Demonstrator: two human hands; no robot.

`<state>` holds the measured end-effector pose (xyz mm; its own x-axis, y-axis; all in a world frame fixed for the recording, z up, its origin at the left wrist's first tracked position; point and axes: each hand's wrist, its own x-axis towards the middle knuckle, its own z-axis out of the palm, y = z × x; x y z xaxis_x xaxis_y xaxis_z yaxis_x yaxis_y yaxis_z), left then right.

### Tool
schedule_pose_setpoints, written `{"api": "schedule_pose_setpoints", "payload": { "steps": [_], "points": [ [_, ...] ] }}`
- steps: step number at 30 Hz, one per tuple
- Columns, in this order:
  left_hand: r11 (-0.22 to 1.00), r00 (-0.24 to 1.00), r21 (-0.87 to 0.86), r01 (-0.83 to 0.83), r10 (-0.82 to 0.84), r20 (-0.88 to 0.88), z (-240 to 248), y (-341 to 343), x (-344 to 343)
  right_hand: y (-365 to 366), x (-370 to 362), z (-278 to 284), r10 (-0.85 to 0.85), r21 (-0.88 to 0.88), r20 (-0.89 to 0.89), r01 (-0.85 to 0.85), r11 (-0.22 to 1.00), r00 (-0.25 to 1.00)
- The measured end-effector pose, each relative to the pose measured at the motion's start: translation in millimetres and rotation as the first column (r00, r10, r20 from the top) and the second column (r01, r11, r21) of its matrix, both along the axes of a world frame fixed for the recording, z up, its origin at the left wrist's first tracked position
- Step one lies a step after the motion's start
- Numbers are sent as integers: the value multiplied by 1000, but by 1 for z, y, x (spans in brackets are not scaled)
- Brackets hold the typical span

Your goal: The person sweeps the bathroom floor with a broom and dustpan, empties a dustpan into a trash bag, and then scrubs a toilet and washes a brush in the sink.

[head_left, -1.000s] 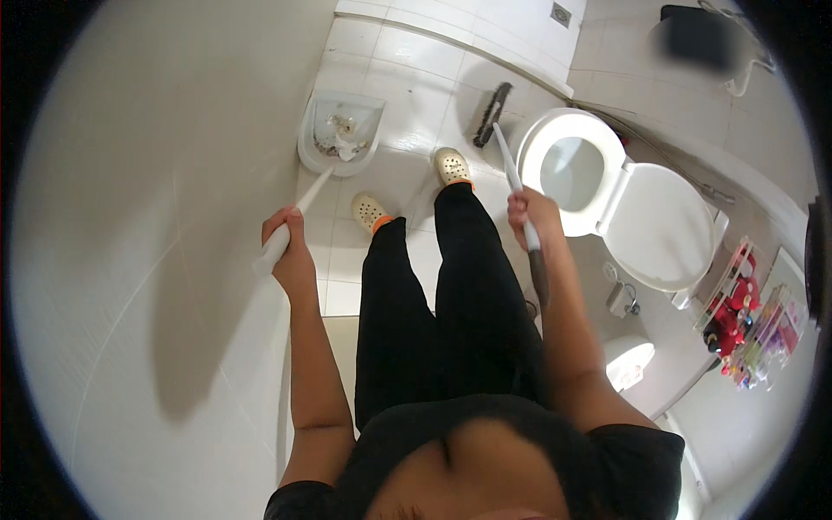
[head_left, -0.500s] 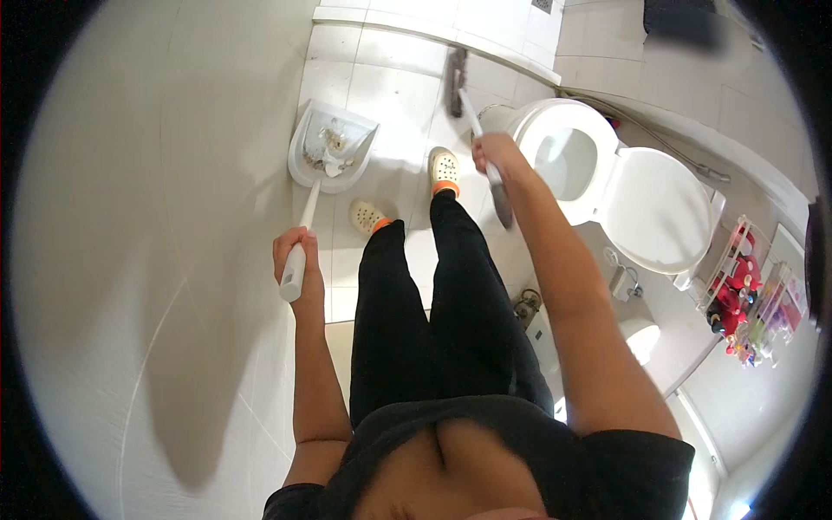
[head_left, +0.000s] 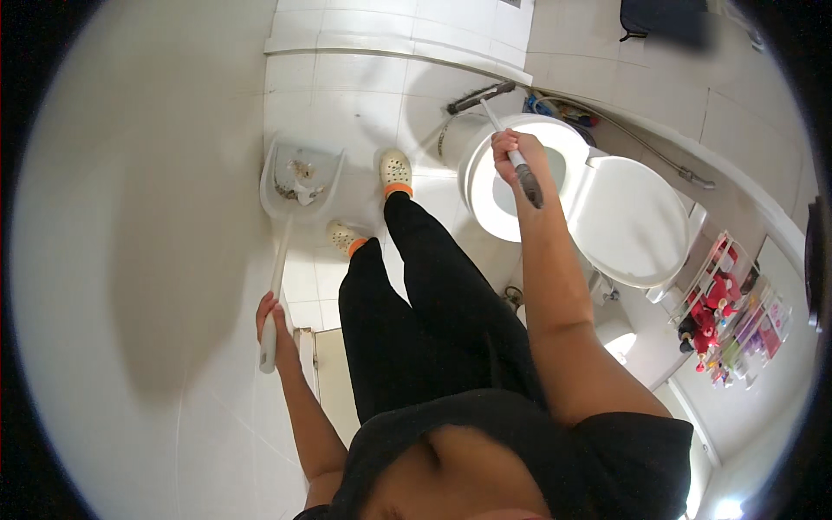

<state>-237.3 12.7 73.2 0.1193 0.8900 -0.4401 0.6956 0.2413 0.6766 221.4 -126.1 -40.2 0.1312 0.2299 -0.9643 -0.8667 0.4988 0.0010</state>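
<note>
My left hand (head_left: 272, 319) is closed round the long white handle of a dustpan (head_left: 333, 198). Bits of debris and a crumpled white scrap (head_left: 305, 196) lie in the white pan, which is beside the left wall. In my right hand (head_left: 520, 152) is the white-and-grey handle of a broom (head_left: 481, 98). The broom's dark bristle head is angled over the tiles at the far side of the toilet, by the raised ledge. Whether its bristles touch the floor I cannot tell.
A white toilet (head_left: 485, 195) with its lid (head_left: 637, 221) up stands to the right. Behind it runs a hose (head_left: 641, 139). A rack (head_left: 724, 303) of red and coloured bottles hangs farther right. A low ledge (head_left: 364, 43) crosses the far floor. My feet wear cream clogs (head_left: 396, 167).
The broom has swung to the right, toward the toilet's far side, and its head has turned from upright to slanting. My left hand and the dustpan sit lower and farther left in view.
</note>
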Motion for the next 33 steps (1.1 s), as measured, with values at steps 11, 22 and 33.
{"api": "schedule_pose_setpoints", "payload": {
  "steps": [11, 22, 33],
  "points": [
    [981, 978, -75, -181, 171, -119, 7, 8, 28, -120, 185, -69, 197, 113, -165, -180, 977, 967],
    [952, 944, -81, -295, 277, -177, 21, 12, 61, -100, 154, 9, 497, 131, -332, -482, 866, 802],
    [940, 940, -126, -317, 293, -174, 27, 20, 56, -53, 130, -8, 37, -251, 17, -32, 967, 999]
  ]
}}
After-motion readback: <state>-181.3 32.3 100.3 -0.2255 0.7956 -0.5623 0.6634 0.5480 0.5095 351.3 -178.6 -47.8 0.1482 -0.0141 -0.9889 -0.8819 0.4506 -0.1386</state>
